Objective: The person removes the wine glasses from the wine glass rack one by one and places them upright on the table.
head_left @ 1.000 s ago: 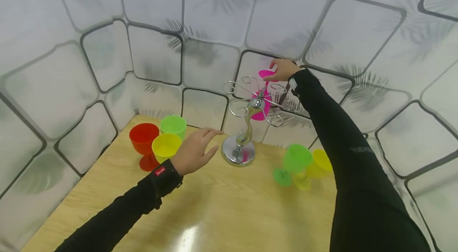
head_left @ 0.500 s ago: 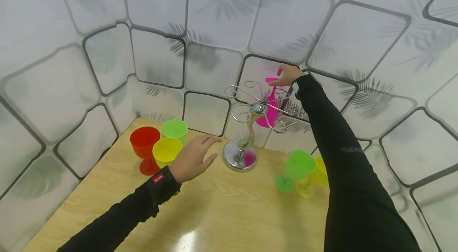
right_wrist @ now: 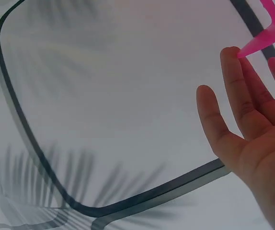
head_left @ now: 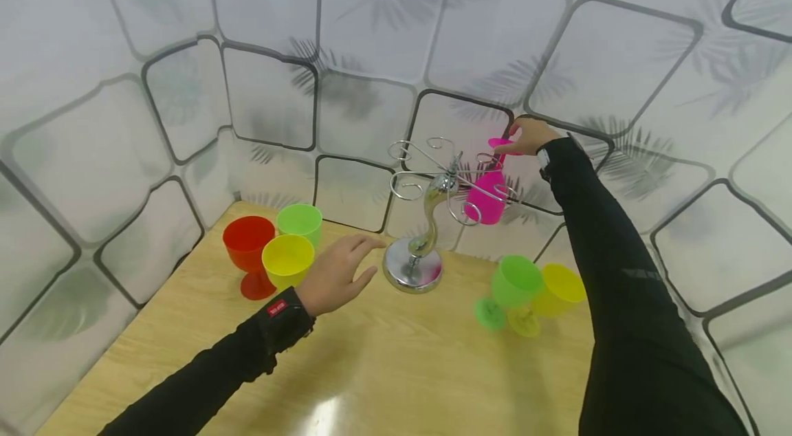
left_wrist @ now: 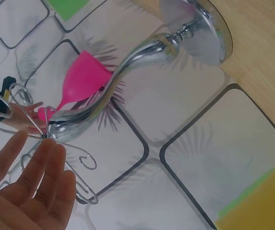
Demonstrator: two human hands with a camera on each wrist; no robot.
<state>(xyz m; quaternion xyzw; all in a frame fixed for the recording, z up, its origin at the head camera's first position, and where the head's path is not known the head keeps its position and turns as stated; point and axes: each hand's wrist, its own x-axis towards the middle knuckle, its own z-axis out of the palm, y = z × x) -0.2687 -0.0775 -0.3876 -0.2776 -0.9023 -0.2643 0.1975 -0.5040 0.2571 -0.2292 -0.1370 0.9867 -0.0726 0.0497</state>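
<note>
A pink goblet (head_left: 487,199) hangs upside down among the right-hand hooks of a chrome goblet rack (head_left: 413,276) with a curved stem. My right hand (head_left: 531,137) pinches its foot from above; the right wrist view has fingertips at the edge of the pink foot (right_wrist: 271,34). Whether a hook bears the goblet I cannot tell. My left hand (head_left: 337,278) hovers in front of a yellow goblet (head_left: 288,260), fingers extended and holding nothing. From the left wrist, that hand (left_wrist: 25,196) appears before the rack's curled hooks, with the pink goblet (left_wrist: 82,79) behind the stem.
Beside the yellow goblet, a red goblet (head_left: 249,243) and a green goblet (head_left: 300,219) stand at the left. Right of the rack are another green goblet (head_left: 516,281) and yellow goblet (head_left: 559,291). A patterned wall covering (head_left: 371,106) rises behind the wooden table (head_left: 396,367).
My right hand and the pink goblet have moved to the right, away from the rack's centre. The hooks have turned slightly. My left hand has stayed nearly still.
</note>
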